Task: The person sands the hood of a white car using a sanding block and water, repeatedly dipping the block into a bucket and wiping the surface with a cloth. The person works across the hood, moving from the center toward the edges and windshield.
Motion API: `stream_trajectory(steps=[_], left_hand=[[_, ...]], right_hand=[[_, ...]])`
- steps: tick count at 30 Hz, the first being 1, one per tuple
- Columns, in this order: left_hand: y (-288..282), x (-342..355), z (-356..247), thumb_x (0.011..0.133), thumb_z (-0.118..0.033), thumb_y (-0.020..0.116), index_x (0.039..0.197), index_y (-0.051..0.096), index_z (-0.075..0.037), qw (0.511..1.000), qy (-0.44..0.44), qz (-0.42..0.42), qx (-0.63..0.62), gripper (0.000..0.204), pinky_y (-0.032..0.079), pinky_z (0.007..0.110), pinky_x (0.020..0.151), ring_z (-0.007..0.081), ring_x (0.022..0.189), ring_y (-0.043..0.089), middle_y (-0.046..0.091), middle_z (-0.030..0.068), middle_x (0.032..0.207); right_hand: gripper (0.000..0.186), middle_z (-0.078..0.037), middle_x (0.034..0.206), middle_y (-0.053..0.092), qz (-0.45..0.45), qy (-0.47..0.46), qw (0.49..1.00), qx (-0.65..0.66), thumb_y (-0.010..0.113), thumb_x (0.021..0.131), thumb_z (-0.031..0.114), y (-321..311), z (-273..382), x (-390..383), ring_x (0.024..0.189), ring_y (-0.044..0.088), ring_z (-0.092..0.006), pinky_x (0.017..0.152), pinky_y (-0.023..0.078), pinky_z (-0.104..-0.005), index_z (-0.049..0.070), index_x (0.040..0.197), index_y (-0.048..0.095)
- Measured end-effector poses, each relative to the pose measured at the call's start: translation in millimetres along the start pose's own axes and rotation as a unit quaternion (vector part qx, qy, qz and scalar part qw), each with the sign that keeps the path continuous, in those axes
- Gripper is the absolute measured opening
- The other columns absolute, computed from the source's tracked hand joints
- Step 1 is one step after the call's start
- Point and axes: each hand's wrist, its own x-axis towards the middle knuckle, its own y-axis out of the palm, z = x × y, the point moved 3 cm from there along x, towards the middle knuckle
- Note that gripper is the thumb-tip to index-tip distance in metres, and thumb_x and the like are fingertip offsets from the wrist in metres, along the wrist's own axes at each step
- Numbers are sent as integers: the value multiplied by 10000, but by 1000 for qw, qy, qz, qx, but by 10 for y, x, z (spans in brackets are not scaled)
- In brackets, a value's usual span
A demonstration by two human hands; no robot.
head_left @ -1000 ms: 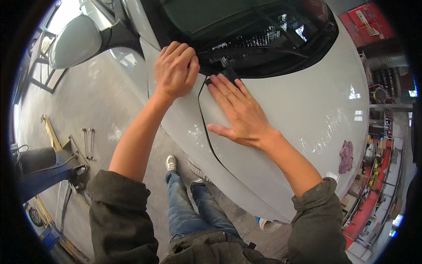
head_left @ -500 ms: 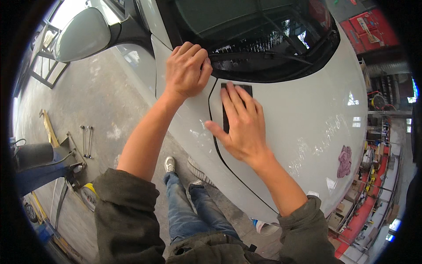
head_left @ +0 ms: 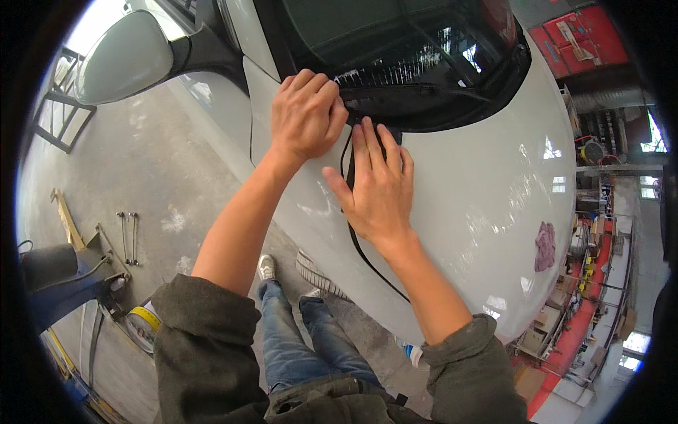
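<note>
the right hand (head_left: 378, 180) lies flat, fingers extended, over a black pad (head_left: 352, 169) on the white car hood (head_left: 466, 205); the left hand (head_left: 306, 116) curls nearby, its grip hidden.

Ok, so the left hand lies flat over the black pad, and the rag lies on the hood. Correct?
Not quite: the head view shows it is the right hand that lies flat over the black pad. The rag does lie on the hood.

Dark olive jacket (head_left: 332, 401), sleeves (head_left: 208, 346) rolled up in thick cuffs (head_left: 212, 297), bare forearms (head_left: 244, 219), faded blue jeans (head_left: 284, 336), pale shoes (head_left: 266, 266)
</note>
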Motion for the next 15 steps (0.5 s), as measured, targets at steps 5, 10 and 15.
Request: stream_trajectory(steps=[5,10,15], left_hand=[[-21,-44,44,783,-137,653,709,591,-64,1000,-3,2,-5,121,478,406,748,287,811,593,585,72,758],[8,5,-15,777,-132,656,706,586,-65,1000,5,-4,-13,121,472,406,742,290,805,585,579,72,755],[-23,-53,49,777,-130,657,717,585,-65,1000,0,0,-6,114,470,406,744,290,805,581,578,71,759]], right_hand=[[793,-204,1558,537,19,4,1000,-2,530,1029,588,-69,190,-122,1456,448,-339,1179,302,-517,-69,1472,545],[804,-199,1580,515,11,23,999,-19,538,1025,583,-1,76,9,1494,424,-338,1200,290,-541,-69,1495,517],[783,-212,1591,496,37,-16,999,13,559,1026,551,-57,197,-257,1493,433,-340,1209,286,-543,-72,1498,508]])
